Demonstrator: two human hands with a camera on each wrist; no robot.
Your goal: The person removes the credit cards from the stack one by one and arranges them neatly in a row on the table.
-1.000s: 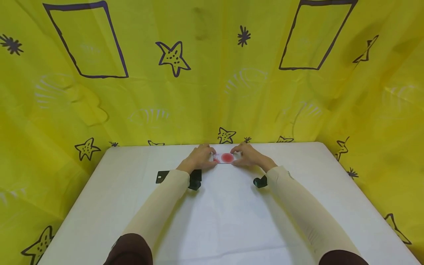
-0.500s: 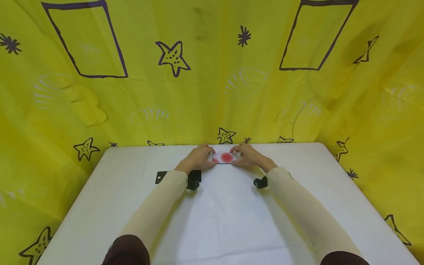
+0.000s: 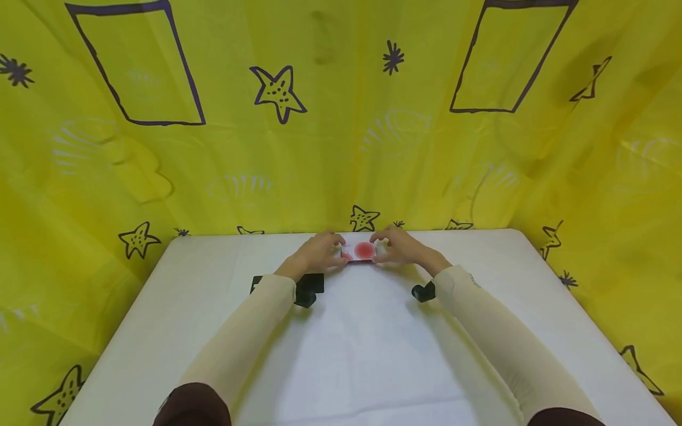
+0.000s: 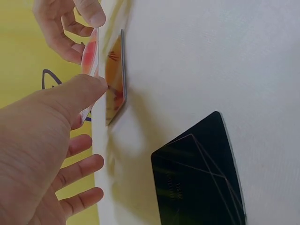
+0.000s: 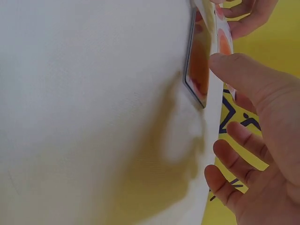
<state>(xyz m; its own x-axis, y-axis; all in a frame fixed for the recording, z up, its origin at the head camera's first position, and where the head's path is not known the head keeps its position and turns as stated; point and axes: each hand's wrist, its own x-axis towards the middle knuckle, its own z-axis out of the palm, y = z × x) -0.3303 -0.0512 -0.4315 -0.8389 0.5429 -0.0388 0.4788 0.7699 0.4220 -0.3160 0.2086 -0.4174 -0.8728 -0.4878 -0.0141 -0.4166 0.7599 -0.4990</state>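
A thin white card with red round shapes [image 3: 364, 251] is near the table's far edge in the head view. My left hand [image 3: 318, 251] pinches its left end, with the thumb at the near edge. The right end is pinched by my right hand [image 3: 401, 247] in the same way. In the left wrist view, a flat orange-topped piece with a grey edge [image 4: 116, 75] lies on the table just below the held card. The other fingers [image 5: 229, 157] of my right hand are spread away from the card.
A black card with thin lines [image 4: 199, 173] lies on the white table [image 3: 367, 355], left of the held card and partly hidden by my left sleeve in the head view. A yellow curtain [image 3: 330, 154] with drawn starfish hangs behind the table and at both sides.
My forearms have shifted slightly outward, and the left sleeve hides more of the black card. A dark strip shows below the held card's near edge. Both hands keep their grip.
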